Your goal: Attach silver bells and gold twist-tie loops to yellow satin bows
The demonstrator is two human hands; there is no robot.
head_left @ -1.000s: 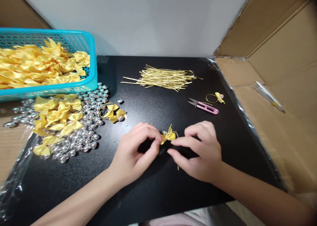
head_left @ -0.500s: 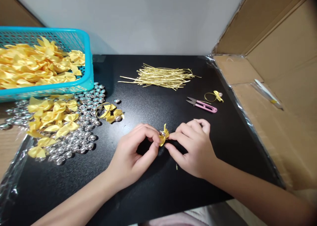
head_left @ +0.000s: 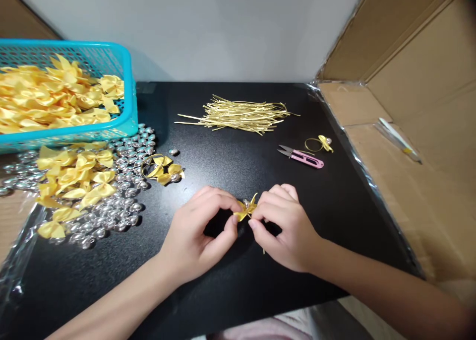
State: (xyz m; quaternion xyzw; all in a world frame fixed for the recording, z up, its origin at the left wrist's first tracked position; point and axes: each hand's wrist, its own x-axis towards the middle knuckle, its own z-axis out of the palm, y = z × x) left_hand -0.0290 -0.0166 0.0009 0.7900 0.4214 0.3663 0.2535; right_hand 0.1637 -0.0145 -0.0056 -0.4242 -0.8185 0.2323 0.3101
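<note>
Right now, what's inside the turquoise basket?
A heap of yellow ribbon bows lies in the turquoise basket. No other kind of thing shows among them. Whatever lies beneath the heap is covered, and the basket's left end runs out of the picture.

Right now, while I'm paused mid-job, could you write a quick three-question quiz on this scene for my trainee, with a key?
1. Fill in: As the camera sees it, the gold cords lie to the ____ of the basket.
2. True or false: The snips lie in the basket.
3. Choose: At the fingertips of the left hand and the right hand is:
A) the snips
B) a bow with a bead
C) the basket

Key:
1. right
2. False; they lie on the black table.
3. B
</note>
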